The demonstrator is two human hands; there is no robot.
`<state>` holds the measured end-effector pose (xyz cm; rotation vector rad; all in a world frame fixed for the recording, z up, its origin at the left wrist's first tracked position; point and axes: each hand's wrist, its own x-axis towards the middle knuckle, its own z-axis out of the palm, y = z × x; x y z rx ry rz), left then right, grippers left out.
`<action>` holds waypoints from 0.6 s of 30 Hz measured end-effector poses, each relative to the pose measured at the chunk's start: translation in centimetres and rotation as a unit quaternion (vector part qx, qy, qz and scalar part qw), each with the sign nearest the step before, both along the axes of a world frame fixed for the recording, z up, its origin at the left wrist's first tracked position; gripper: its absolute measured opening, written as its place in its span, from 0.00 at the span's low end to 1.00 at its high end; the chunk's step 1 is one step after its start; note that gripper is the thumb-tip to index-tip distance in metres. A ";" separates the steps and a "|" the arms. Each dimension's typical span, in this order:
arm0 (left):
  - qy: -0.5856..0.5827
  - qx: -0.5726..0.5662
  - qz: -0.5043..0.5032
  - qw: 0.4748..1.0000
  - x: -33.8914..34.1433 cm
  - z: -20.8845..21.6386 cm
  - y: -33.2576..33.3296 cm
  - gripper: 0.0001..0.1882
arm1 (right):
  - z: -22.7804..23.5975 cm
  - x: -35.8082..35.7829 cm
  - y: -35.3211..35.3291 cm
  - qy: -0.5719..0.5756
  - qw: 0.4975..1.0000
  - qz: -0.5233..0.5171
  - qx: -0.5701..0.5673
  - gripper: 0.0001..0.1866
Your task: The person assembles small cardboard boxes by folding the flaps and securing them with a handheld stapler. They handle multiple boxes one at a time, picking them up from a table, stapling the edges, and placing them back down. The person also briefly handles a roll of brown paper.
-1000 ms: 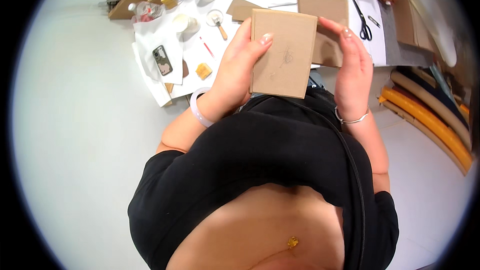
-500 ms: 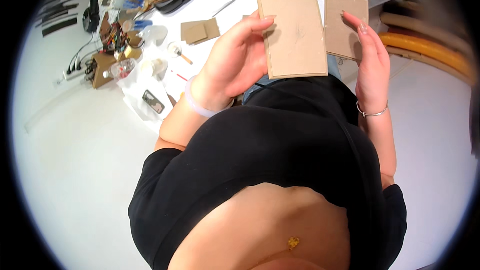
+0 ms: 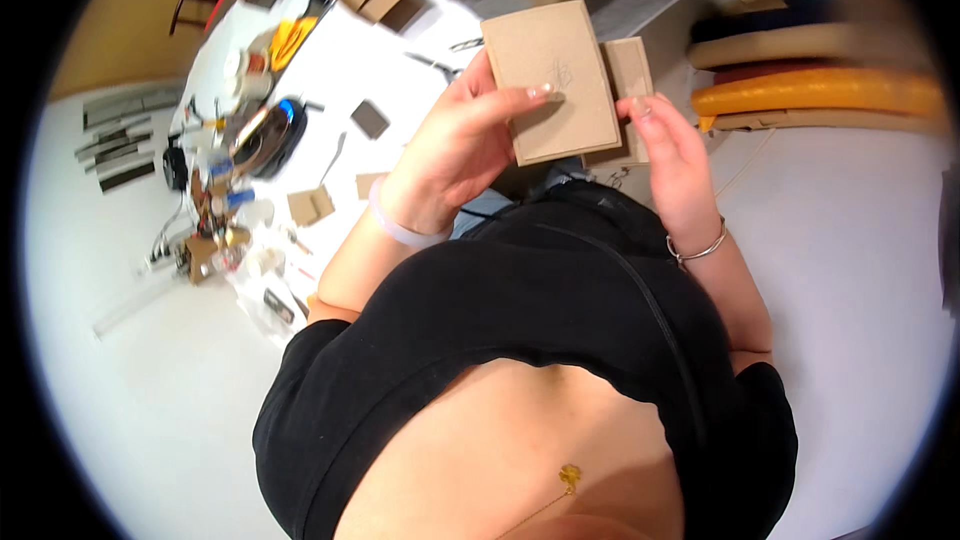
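Note:
My left hand (image 3: 445, 145) grips a larger tan rectangular panel (image 3: 560, 120), its thumb lying across the front face and its fingers behind. Faint pencil-like marks show near the middle of that face. Partly hidden behind its right edge is a smaller tan panel (image 3: 628, 70), pinched by my right hand (image 3: 682, 160) between thumb and fingers. Both panels are held up in front of my body, tilted slightly. Whether they touch each other I cannot tell. Their material, board or leather, is unclear.
On the white table (image 3: 335, 70) lie a dark rectangular piece (image 3: 370, 119), tan pieces (image 3: 311, 205), dark-handled scissors (image 3: 430, 64) and a black device (image 3: 270, 137) with a blue light. A phone (image 3: 278, 306) sits at the near left. Yellow roll material (image 3: 820, 95) is stacked at right.
My view has swung toward the right, showing more of the far table. The two panels have come closer together, and the smaller one now sits partly behind the larger.

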<state>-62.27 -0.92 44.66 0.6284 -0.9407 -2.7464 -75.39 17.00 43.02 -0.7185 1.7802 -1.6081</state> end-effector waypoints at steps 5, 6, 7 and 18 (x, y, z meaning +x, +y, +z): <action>0.002 -0.024 -0.066 0.998 -10.8 0.2 3.3 0.30 | 0.7 -7.9 4.6 0.071 0.996 -0.036 0.045 0.09; 0.000 -0.033 -0.085 0.996 -12.4 0.2 3.8 0.30 | 0.6 -9.0 5.2 0.056 0.996 -0.054 0.040 0.09; 0.005 -0.037 -0.094 0.995 -14.0 0.1 4.3 0.31 | 0.4 -10.1 5.8 0.042 0.996 -0.072 0.035 0.09; -0.044 0.098 -0.059 0.992 -26.7 -2.3 1.3 0.21 | 0.0 -22.2 8.6 -0.057 0.968 -0.242 -0.010 0.20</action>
